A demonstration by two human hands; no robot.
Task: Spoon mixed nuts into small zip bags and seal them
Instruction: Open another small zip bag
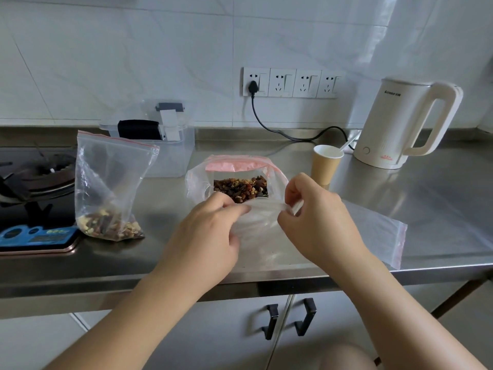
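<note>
Head view: both hands, left (210, 231) and right (314, 220), pinch one empty zip bag (261, 228) with curled fingers over the bench (426, 209). Two nut-holding bags: open large bag (234, 169), upright small bag (106, 182). One paper cup (324, 166).

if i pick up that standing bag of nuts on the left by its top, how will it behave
The standing zip bag is thin clear film, so it would probably sag and fold. The nuts fill only its bottom, so it should hang bottom-heavy yet feel light. Its red zip looks closed, so spilling seems unlikely.
</note>
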